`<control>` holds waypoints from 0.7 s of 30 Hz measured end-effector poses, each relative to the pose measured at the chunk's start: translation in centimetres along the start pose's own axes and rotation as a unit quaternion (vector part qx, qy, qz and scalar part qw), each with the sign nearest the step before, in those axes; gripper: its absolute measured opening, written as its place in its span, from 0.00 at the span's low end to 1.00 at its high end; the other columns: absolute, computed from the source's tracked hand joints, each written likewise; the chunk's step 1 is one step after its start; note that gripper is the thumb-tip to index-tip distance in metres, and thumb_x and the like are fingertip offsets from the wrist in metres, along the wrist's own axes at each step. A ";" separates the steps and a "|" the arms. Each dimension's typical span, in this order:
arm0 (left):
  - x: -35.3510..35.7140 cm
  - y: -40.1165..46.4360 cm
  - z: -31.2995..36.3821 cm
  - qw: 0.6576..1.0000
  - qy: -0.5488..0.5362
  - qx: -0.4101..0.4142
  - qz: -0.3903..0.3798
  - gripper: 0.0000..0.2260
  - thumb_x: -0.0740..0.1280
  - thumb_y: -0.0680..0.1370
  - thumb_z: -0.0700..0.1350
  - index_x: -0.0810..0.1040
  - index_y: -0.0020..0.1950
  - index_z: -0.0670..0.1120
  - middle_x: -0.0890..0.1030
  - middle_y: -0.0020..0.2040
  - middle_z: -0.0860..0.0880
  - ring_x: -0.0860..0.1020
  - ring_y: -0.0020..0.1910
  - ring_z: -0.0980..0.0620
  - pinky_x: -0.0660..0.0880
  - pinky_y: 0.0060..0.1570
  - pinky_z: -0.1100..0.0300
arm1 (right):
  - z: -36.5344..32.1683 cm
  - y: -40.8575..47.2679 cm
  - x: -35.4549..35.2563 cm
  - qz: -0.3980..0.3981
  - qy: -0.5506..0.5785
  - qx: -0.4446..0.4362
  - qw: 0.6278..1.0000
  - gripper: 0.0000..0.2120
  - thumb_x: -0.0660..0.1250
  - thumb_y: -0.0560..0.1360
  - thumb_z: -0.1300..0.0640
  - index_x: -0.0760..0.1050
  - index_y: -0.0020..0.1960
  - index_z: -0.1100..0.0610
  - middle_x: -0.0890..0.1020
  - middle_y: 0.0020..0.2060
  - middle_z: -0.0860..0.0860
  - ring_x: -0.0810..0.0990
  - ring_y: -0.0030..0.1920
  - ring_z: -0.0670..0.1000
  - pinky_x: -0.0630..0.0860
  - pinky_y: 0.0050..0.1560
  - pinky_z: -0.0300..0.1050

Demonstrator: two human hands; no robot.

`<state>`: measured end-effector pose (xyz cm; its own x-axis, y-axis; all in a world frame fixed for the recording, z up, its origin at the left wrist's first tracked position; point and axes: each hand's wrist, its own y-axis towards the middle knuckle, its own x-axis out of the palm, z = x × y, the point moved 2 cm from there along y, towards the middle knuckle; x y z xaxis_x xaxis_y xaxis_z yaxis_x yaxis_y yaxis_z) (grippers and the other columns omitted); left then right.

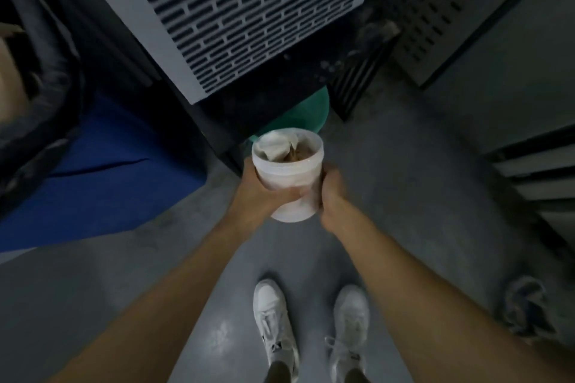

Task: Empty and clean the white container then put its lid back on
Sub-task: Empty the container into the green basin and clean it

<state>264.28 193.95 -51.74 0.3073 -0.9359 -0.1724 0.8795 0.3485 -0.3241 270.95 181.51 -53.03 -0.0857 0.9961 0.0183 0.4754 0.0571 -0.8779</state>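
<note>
I hold the white container in front of me with both hands, well above the grey floor. It has no lid on, and its mouth tilts slightly away from me. Inside I see a crumpled white cloth or paper at the left and brown matter at the right. My left hand wraps its left side and bottom. My right hand grips its right side. No lid is in view.
A large grey machine with a slotted vent panel stands straight ahead. A green object sits on the floor under it, just beyond the container. A blue bin with a black bag is at left, metal cabinets at right.
</note>
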 end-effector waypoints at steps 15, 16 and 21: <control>-0.4 8.8 -13.8 0.993 -0.017 -0.071 0.095 0.55 0.88 0.55 0.56 0.69 0.80 0.53 0.81 0.70 0.55 0.81 0.68 0.55 0.80 0.67 0.45 | -1.9 18.9 3.3 -0.009 0.125 -0.012 0.992 0.20 0.60 0.84 0.56 0.76 0.73 0.63 0.80 0.69 0.63 0.81 0.61 0.61 0.78 0.60 0.55; -0.5 9.1 -13.9 0.993 -0.020 -0.067 0.096 0.55 0.88 0.56 0.55 0.69 0.80 0.52 0.81 0.70 0.54 0.80 0.69 0.53 0.79 0.68 0.44 | -2.2 19.4 3.4 -0.005 0.141 -0.011 0.990 0.19 0.61 0.84 0.56 0.77 0.71 0.64 0.81 0.67 0.63 0.82 0.62 0.62 0.79 0.62 0.56; -1.0 9.2 -14.4 0.993 -0.026 -0.057 0.097 0.55 0.89 0.55 0.58 0.70 0.79 0.54 0.82 0.70 0.57 0.81 0.69 0.56 0.79 0.69 0.45 | -3.1 20.1 3.8 -0.017 0.168 -0.008 0.986 0.14 0.63 0.83 0.56 0.76 0.64 0.62 0.82 0.56 0.62 0.83 0.56 0.62 0.81 0.56 0.55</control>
<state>266.80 198.85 -67.96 0.4880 -0.8510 -0.1943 0.7557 0.5233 -0.3938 282.84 186.67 -69.12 0.1919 0.9594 0.2066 0.4905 0.0886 -0.8669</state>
